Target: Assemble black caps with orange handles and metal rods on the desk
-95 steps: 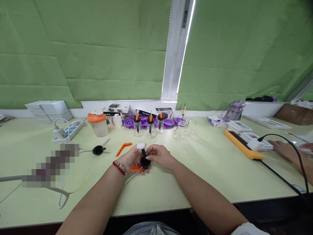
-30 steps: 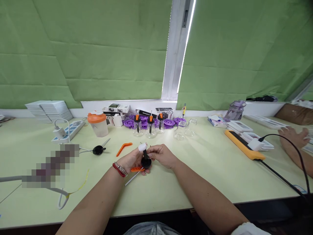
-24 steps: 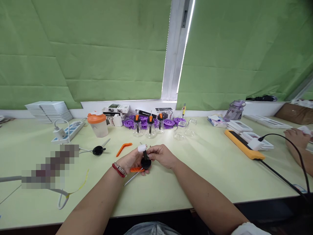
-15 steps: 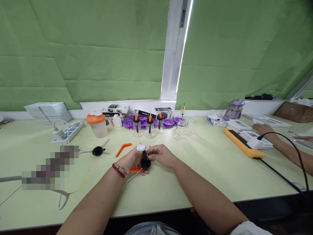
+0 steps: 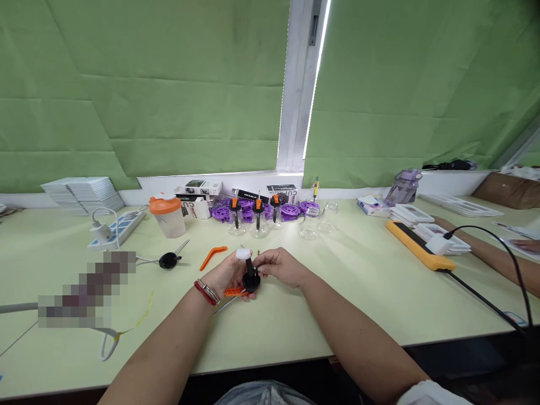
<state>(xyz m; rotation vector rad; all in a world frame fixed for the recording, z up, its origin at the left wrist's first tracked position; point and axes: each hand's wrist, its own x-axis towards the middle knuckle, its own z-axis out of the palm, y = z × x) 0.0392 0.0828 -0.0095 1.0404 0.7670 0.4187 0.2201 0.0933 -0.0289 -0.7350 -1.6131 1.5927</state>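
My left hand [image 5: 226, 277], with a white wrap on one finger, is closed round a black round lid-like part [image 5: 252, 283] with an upright black stem. An orange handle [image 5: 235, 292] and a thin metal rod [image 5: 225, 305] stick out from the same grip. My right hand [image 5: 280, 266] pinches at the stem's side, where a small shiny piece shows; its fingertips hide what they hold. Ahead on the table lie a loose orange handle [image 5: 213, 256] and, farther left, another black lid [image 5: 169, 260] with a metal rod.
Several glass jars with black-and-orange tops [image 5: 259, 219] stand before purple discs [image 5: 290, 211]. Two clear glass pieces [image 5: 309, 226] sit to their right. An orange-lidded cup [image 5: 167, 216] and a white power strip [image 5: 126, 226] are left, a yellow power strip [image 5: 419, 247] right. Another person's arm [image 5: 498, 256] reaches in.
My hands and the black part stay almost in place, with only a slight shift of the right fingers. The other person's hand at the right has moved down behind the white items.
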